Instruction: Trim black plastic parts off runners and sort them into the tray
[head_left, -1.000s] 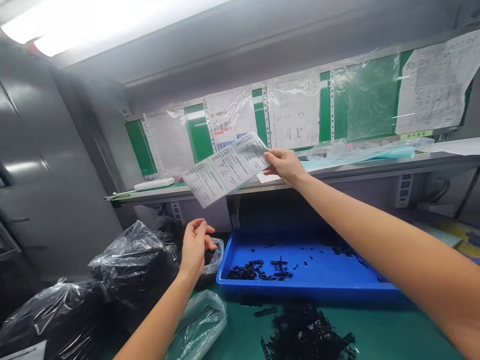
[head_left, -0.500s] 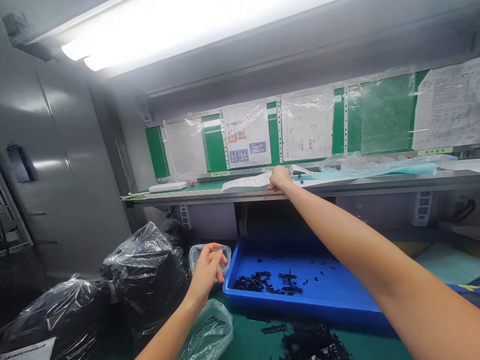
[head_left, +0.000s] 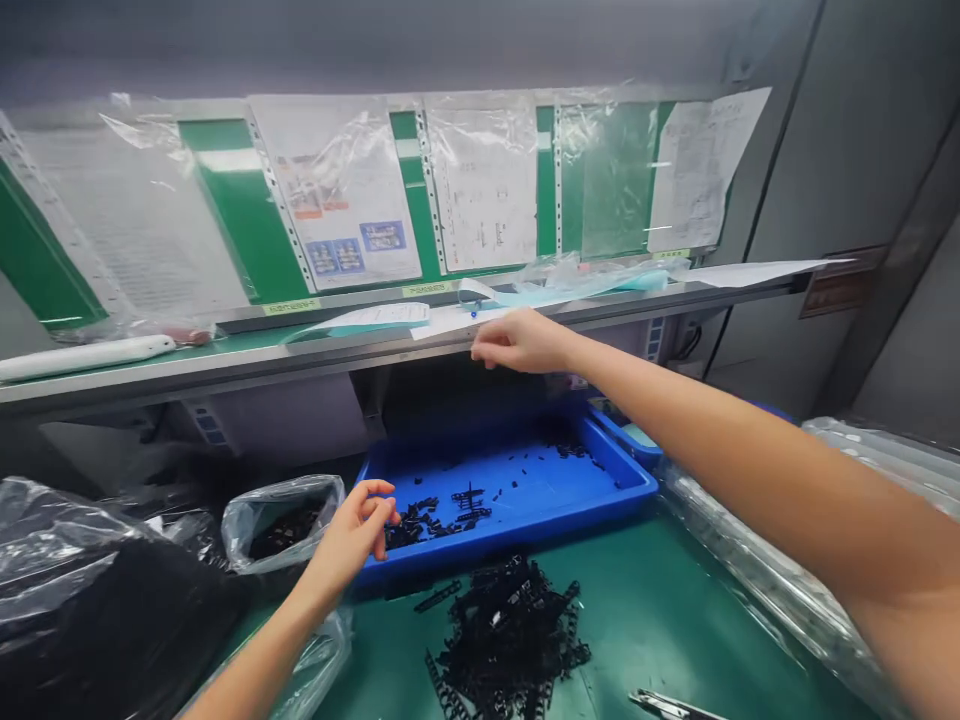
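My right hand (head_left: 517, 342) is in front of the shelf edge, just below the papers (head_left: 382, 318) and a blue pen (head_left: 473, 314). Its fingers are curled together; whatever may be between them is hidden. Over the left front corner of the blue tray (head_left: 540, 500), my left hand (head_left: 361, 520) hovers with loosely bent fingers apart, holding nothing. Small black parts (head_left: 424, 522) lie inside the tray. On the green table in front is a heap of black plastic strips (head_left: 514, 635).
An open clear bag (head_left: 281, 525) of dark parts stands left of the tray, beside big black bags (head_left: 97, 610). Pliers-like metal tool (head_left: 671, 706) lies at the front edge. Clear plastic packaging (head_left: 780, 570) is on the right. Plastic-sleeved sheets (head_left: 487, 190) hang above the shelf (head_left: 225, 372).
The view has swung right and down. My right hand has come off the papers on the shelf to just in front of its edge. My left hand stays loosely bent near the tray.
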